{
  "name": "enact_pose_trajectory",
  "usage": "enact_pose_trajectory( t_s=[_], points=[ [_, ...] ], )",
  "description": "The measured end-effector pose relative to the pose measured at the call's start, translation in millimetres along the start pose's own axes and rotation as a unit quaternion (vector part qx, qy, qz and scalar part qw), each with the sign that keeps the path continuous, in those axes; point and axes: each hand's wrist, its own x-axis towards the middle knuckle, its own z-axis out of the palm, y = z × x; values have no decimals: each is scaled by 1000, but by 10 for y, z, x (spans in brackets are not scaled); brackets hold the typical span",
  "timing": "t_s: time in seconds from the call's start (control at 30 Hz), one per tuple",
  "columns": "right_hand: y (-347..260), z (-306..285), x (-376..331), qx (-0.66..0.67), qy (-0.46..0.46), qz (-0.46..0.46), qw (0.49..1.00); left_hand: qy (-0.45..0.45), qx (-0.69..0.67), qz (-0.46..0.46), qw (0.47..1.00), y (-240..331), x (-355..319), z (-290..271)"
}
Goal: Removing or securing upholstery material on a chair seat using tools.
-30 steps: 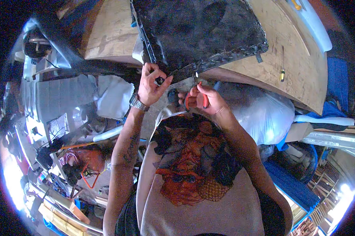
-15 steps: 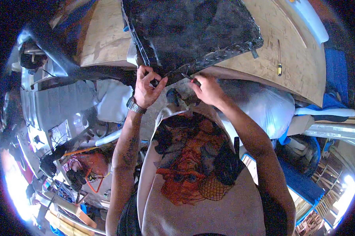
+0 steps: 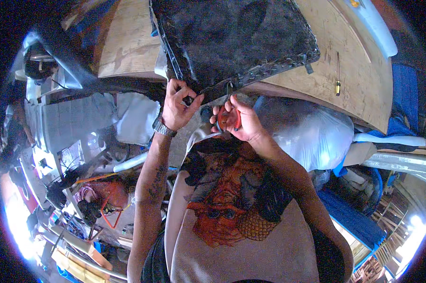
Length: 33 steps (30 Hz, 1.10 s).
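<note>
A dark, stapled, fabric-covered panel (image 3: pixel 241 40) lies over the near edge of the wooden table, its near corner pointing toward me. My left hand (image 3: pixel 179 104) is closed at that corner, thumb and fingers pinching the black edge material. Just right of it, my right hand (image 3: pixel 243 120) holds red-handled pliers (image 3: pixel 229 119) with the palm turned partly up. The pliers' narrow metal jaws point away from me and meet the stapled strip along the panel's near edge. What exactly the jaws touch is too small to tell.
On the plywood table (image 3: pixel 359 70) to the right lies a screwdriver (image 3: pixel 338 85) with a yellow and black handle. A plastic-wrapped bundle (image 3: pixel 312 129) sits below the table's edge. A white roll (image 3: pixel 375 28) is at the far right, and an orange metal frame (image 3: pixel 111 212) at lower left.
My right hand has turned over, bringing the red handles into sight, and the pliers' jaws now point away from me. The panel has shifted slightly right. My left hand keeps its pinch.
</note>
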Motion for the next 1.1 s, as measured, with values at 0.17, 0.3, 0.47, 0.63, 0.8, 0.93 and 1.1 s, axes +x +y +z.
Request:
enact_pose_trajectory(
  t_s=[0.17,0.3,0.47,0.63,0.8,0.93,1.1],
  points=[
    [42,129,74,29,18,-10,999,-7,4,14,1000,-37,19,-43],
    [-25,37,149,-464,233,-79,851,-15,-1,13,1000,-58,36,-35],
    [-72,-31,152,-691,317,-163,630,-20,11,29,999,-101,31,29],
    [-430,320,-44,-874,159,-228,397,13,-23,16,1000,39,63,-17],
    [-224,37,-395,-816,83,-265,507,-23,-17,-29,999,-52,-16,-121],
    [-201,-652,-718,-717,199,76,664,5,202,14,979,255,120,-193],
    [-150,-246,-550,-783,108,-64,609,40,237,-1,971,355,285,-30]
  ],
)
